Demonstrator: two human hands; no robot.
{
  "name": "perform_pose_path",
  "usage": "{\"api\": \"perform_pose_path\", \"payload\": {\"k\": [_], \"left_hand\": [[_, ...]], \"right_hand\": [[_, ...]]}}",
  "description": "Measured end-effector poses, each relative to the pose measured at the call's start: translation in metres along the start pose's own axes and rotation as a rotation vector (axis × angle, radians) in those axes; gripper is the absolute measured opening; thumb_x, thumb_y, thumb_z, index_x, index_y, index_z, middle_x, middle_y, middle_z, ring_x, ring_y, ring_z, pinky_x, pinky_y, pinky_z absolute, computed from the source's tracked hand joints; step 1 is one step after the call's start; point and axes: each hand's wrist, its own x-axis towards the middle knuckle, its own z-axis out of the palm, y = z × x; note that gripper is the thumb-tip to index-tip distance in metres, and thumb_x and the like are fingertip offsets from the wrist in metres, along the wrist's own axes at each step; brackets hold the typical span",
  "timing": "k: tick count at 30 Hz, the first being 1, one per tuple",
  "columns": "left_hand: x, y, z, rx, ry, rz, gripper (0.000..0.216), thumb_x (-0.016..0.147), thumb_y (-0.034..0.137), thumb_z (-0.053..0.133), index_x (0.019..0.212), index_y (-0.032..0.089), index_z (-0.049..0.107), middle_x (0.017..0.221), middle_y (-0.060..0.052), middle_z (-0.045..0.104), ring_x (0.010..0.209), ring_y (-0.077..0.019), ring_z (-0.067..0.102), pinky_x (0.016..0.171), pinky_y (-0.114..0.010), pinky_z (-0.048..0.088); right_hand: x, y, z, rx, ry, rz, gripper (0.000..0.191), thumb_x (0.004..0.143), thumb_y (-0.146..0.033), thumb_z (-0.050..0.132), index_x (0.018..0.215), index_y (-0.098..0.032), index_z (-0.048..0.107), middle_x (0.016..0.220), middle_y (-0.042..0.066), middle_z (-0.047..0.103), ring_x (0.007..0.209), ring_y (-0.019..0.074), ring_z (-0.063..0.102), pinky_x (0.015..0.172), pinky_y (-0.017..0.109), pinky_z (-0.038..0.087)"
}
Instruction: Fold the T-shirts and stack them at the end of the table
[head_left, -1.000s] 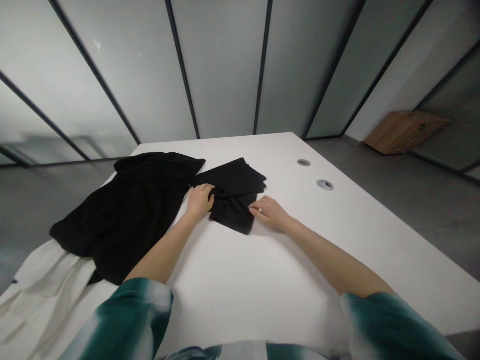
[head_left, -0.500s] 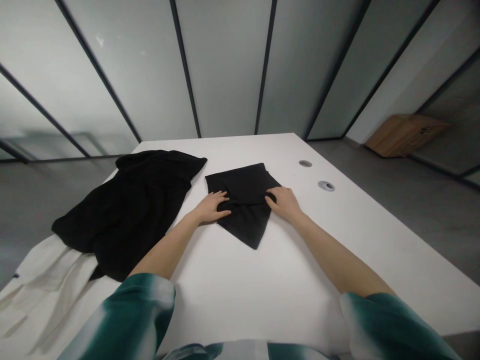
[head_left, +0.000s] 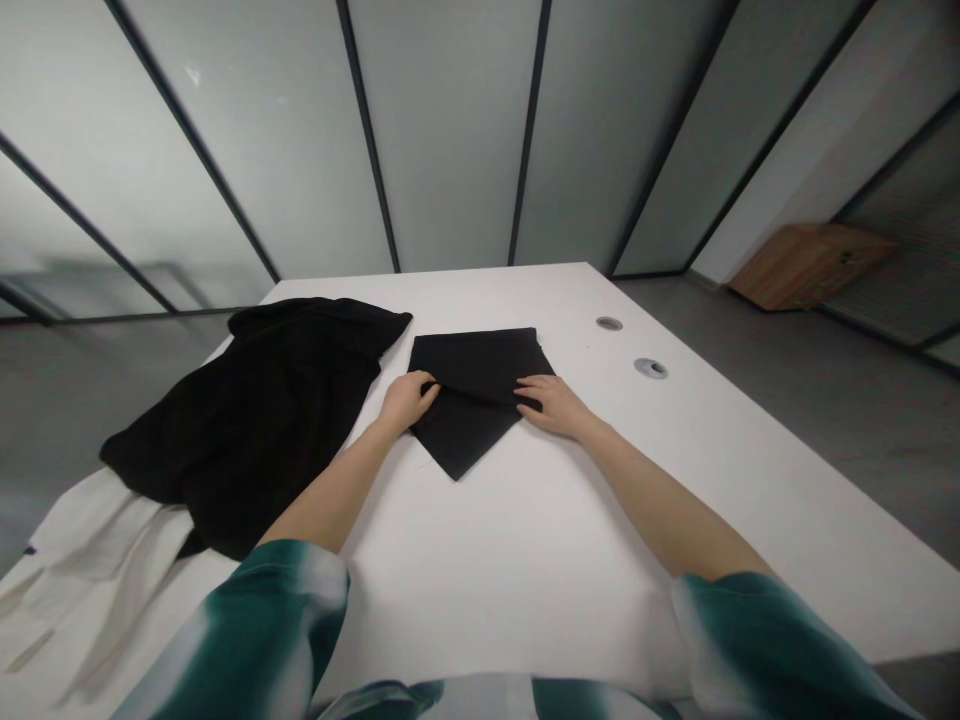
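Note:
A black cloth (head_left: 480, 352) lies folded on the white table, with a broad upper layer and a pointed flap toward me. At its left edge my left hand (head_left: 405, 400) is closed, thumb and fingers pinched on the fold line. My right hand (head_left: 555, 405) rests on the right side of the cloth, fingers stretched out and apart over the fold. The corner of the flap between and below the hands is uncovered. Parts of the cloth's side edges are hidden under my hands.
Left of my left arm lies a rumpled black garment (head_left: 270, 420), with white fabric (head_left: 105, 570) beneath its near end. Two round cable holes, a far one (head_left: 609, 323) and a nearer one (head_left: 651, 368), sit in the white table (head_left: 510, 580). A wooden cabinet (head_left: 802, 268) stands beyond.
My left hand has shifted left and gone from flat to pinching the cloth's edge. My right hand has loosened and spread its fingers. The flap's point has swung left.

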Motion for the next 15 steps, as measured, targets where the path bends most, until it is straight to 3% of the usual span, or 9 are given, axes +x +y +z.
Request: {"api": "perform_pose_path", "payload": {"k": [3,6,10,12,15], "left_hand": [[0.0017,0.0022,0.0047,-0.108,0.088,-0.108,0.025,0.088,0.023,0.049,0.109,0.023,0.062,0.099,-0.008,0.073,0.095,-0.0252,0.068,0.086,-0.039,0.052],[0.0018,0.0017,0.0057,-0.128,0.106,-0.051,0.03,0.084,0.011,0.043,0.103,0.023,0.063,0.107,-0.007,0.072,0.101,-0.0229,0.067,0.09,-0.037,0.052],[-0.0001,0.0031,0.0043,-0.015,-0.035,0.063,0.031,0.079,0.009,0.042,0.08,0.023,0.07,0.126,-0.005,0.065,0.109,-0.0232,0.065,0.096,-0.036,0.051],[-0.0014,0.0048,0.0028,0.025,-0.079,0.087,0.032,0.083,0.014,0.043,0.086,0.022,0.074,0.128,-0.006,0.065,0.109,-0.0242,0.065,0.099,-0.038,0.05],[-0.004,0.0056,-0.0013,0.038,-0.126,0.143,0.031,0.09,0.033,0.049,0.098,0.021,0.076,0.122,-0.009,0.068,0.11,-0.0271,0.063,0.102,-0.042,0.048]], "right_hand": [[0.0055,-0.0013,0.0035,0.038,0.091,0.155,0.033,0.096,-0.029,0.042,0.108,-0.021,0.072,0.108,0.01,0.074,0.101,0.027,0.068,0.092,0.043,0.051],[0.0103,0.0001,0.0073,0.082,0.217,0.325,0.035,0.094,-0.022,0.04,0.118,-0.02,0.065,0.1,0.009,0.074,0.088,0.0269,0.07,0.083,0.041,0.054],[0.0094,0.0029,0.0076,0.105,0.21,0.227,0.037,0.086,-0.009,0.038,0.098,-0.023,0.07,0.109,0.008,0.071,0.098,0.0246,0.067,0.09,0.04,0.053],[0.0066,0.0029,0.0059,0.093,0.151,0.151,0.035,0.085,-0.011,0.04,0.092,-0.023,0.072,0.114,0.008,0.069,0.104,0.0249,0.065,0.095,0.041,0.051],[0.0017,-0.0002,0.0024,0.071,0.07,0.082,0.03,0.088,-0.022,0.05,0.108,-0.019,0.073,0.121,0.012,0.067,0.114,0.0274,0.061,0.103,0.044,0.046]]}}
